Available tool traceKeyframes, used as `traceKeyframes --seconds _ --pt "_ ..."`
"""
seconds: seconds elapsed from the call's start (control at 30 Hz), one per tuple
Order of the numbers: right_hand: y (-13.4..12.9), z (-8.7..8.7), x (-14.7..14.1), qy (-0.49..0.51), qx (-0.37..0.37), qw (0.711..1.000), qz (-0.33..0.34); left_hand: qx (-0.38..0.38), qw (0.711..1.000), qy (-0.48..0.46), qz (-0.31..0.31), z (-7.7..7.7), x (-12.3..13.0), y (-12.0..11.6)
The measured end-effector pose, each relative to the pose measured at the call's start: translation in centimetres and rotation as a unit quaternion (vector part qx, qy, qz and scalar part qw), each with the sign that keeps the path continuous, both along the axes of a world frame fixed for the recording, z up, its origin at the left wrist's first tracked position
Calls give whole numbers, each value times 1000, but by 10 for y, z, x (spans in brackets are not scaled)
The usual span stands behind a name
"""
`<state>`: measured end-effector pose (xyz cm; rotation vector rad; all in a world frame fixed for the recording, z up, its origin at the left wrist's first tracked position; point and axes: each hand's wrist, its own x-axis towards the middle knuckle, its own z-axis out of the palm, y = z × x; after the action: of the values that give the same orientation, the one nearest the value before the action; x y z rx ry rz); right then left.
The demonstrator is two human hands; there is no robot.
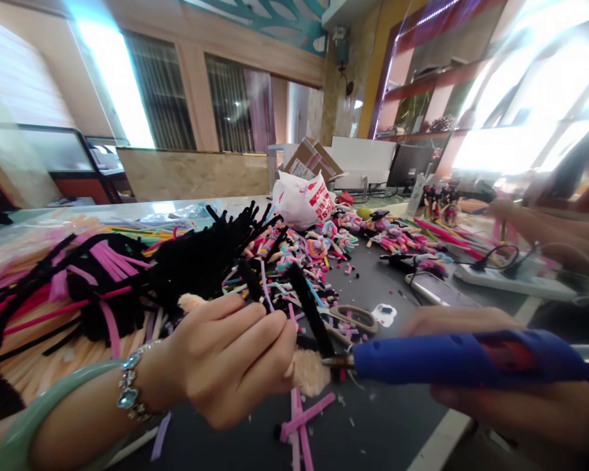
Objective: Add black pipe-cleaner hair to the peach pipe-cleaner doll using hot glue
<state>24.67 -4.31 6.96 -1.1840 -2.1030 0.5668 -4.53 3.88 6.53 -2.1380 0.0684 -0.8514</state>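
My left hand [240, 360], with a jewelled bracelet and a green bangle at the wrist, has its fingers closed round a fuzzy beige piece [311, 373]. A black fuzzy stem [310, 311] rises just behind that piece. My right hand [515, 386] is wrapped round a blue glue gun [451, 356]. The gun points left, and its metal nozzle meets the right side of the beige piece; whether glue is coming out cannot be made out. Pink stems [304, 418] lie crossed on the dark table [387, 428] below the left hand.
Black stems [196, 255] and beige stems [63, 356] are piled at the left. Scissors [356, 318], a phone [439, 290] and a power strip [515, 281] lie on the right. Small colourful dolls [319, 239] surround a white bag [302, 199]. Another person's blurred hand [535, 229] is at the far right.
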Motion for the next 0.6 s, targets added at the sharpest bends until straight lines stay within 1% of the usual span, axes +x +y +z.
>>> traceKeyframes --seconds 0.1,0.23,0.6 --pt "0 0 -3 -21 -36 999 32 3 1000 -6 -2 0 0 0" --pt "0 1 -10 -15 -65 997 39 8 1000 -10 -3 1 0 1" --pt "1 -3 -13 -38 -61 996 44 7 1000 -12 2 0 2 2"
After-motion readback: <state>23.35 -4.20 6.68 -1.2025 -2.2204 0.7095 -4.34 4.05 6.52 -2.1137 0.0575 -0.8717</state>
